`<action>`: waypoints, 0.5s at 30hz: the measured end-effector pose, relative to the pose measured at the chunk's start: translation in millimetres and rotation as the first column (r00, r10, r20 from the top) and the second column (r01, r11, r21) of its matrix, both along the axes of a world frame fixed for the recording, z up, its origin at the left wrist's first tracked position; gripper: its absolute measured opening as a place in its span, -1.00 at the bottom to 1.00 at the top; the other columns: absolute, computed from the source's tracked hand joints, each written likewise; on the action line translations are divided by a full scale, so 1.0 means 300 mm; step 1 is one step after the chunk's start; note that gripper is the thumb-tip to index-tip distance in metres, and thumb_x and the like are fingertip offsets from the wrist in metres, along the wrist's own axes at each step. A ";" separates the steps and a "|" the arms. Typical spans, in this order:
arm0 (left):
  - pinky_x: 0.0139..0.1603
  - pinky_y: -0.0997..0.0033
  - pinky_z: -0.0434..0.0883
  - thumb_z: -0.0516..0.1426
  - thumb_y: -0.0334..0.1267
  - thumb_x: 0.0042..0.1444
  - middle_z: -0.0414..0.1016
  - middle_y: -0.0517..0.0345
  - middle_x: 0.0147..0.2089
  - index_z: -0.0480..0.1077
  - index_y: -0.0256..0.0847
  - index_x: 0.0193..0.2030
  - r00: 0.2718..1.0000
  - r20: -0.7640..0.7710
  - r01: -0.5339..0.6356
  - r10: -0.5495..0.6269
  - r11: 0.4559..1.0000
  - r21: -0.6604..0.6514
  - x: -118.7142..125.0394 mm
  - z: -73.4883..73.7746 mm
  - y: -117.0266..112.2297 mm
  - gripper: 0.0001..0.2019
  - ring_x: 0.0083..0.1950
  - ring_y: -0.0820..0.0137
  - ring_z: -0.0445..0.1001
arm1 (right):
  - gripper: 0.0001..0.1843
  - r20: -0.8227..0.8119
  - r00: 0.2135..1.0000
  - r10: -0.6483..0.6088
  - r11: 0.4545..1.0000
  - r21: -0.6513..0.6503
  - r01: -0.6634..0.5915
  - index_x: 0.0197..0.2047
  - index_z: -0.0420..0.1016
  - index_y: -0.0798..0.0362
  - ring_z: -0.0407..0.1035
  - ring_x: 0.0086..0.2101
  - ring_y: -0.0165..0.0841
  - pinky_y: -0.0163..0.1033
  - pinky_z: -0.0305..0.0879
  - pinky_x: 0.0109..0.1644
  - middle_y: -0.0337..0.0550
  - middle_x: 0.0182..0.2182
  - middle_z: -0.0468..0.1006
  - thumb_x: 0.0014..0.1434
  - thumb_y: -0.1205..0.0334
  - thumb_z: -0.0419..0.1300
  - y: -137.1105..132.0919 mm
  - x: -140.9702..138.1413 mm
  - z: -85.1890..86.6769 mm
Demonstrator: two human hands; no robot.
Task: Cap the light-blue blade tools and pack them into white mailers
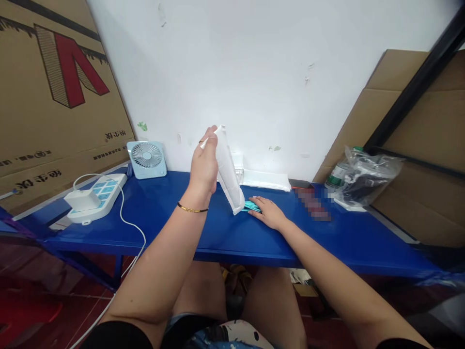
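My left hand [206, 162] is raised above the blue table and closed around the upper end of a long, flat white packet [230, 174]. The packet tilts, with its lower end down near the tabletop. Beside that end, my right hand [269, 212] rests low over a bundle of thin turquoise strands [252, 206]. Its fingers lie across the top of the bundle and its thumb is on the near side. The hand covers part of the bundle, and I cannot tell exactly what the strands are.
Further white packets [267, 180] lie by the wall on the blue table [163, 218]. A small fan [147, 159] and a power strip [112, 191] with a trailing white cable stand left. Right are a bottle [337, 175] and a clear plastic bag [374, 174]. Cardboard [65, 121] flanks the table.
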State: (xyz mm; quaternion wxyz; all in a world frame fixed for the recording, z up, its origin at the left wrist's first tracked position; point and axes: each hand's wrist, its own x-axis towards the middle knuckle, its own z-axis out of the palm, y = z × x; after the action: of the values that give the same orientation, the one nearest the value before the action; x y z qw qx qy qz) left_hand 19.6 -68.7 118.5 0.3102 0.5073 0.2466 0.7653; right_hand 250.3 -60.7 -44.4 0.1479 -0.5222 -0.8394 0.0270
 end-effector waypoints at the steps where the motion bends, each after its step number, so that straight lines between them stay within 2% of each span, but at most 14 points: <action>1: 0.31 0.02 0.03 0.06 -0.02 0.18 0.28 0.10 0.23 0.37 -0.14 0.04 1.000 -0.003 -0.004 0.004 1.000 0.015 -0.018 0.008 0.005 -0.63 0.36 0.16 0.01 | -0.34 0.001 1.000 0.002 1.000 0.000 -0.002 0.28 0.12 -0.09 0.08 0.21 -0.12 0.03 0.05 0.22 -0.05 0.22 0.22 0.21 -0.22 -0.11 0.001 0.001 -0.001; 4: 0.28 -0.06 0.03 0.05 0.01 0.18 0.33 0.12 0.19 0.36 -0.15 0.06 0.998 -0.028 -0.047 0.049 0.996 0.076 -0.075 0.034 0.002 -0.60 0.35 0.13 0.05 | -0.37 0.004 1.000 0.012 1.000 0.005 -0.012 0.26 0.15 -0.08 0.10 0.20 -0.13 0.00 0.06 0.22 -0.05 0.22 0.23 0.21 -0.20 -0.09 0.004 0.001 -0.003; 7: 0.24 -0.13 0.00 -0.02 0.02 0.22 0.36 0.15 0.14 0.34 -0.19 0.09 0.988 -0.096 -0.106 0.121 0.984 0.142 -0.121 0.067 -0.037 -0.57 0.32 0.14 0.09 | -0.37 0.002 1.000 0.020 1.000 0.009 -0.020 0.25 0.16 -0.07 0.11 0.19 -0.14 -0.02 0.06 0.22 -0.05 0.21 0.24 0.21 -0.19 -0.08 0.004 0.001 -0.003; 10: 0.29 -0.01 -0.01 -0.03 -0.04 0.25 0.32 0.12 0.18 0.29 -0.20 0.15 0.952 -0.233 -0.147 0.196 0.967 0.210 -0.144 0.099 -0.098 -0.58 0.32 0.22 0.11 | -0.33 0.001 1.000 0.018 1.000 0.008 -0.018 0.25 0.16 -0.07 0.10 0.19 -0.14 -0.02 0.04 0.22 -0.05 0.22 0.22 0.19 -0.24 -0.09 0.001 0.002 -0.003; 13: 0.35 0.21 0.02 -0.02 -0.03 0.25 0.22 0.13 0.27 0.24 -0.14 0.21 0.845 -0.378 -0.267 0.378 0.911 0.315 -0.147 0.106 -0.134 -0.56 0.33 0.31 0.11 | -0.28 0.012 1.000 0.007 1.000 -0.007 -0.006 0.27 0.13 -0.07 0.07 0.20 -0.12 -0.02 0.02 0.23 -0.04 0.23 0.20 0.16 -0.29 -0.09 0.000 0.005 -0.003; 15: 0.36 0.27 0.02 -0.06 0.01 0.25 0.17 0.15 0.31 0.19 -0.09 0.24 0.732 -0.492 -0.301 0.470 0.872 0.385 -0.143 0.079 -0.125 -0.54 0.34 0.33 0.08 | -0.26 0.020 1.000 0.001 1.000 -0.015 -0.001 0.28 0.11 -0.07 0.05 0.21 -0.11 -0.02 0.00 0.23 -0.04 0.24 0.18 0.16 -0.30 -0.10 0.001 0.006 -0.003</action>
State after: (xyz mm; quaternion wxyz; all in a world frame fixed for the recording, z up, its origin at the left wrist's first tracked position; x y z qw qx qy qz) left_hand -23.4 -106.1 142.2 -0.0204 0.6880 0.3184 0.6518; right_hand 252.0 -60.4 -45.3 0.1356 -0.5230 -0.8410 0.0281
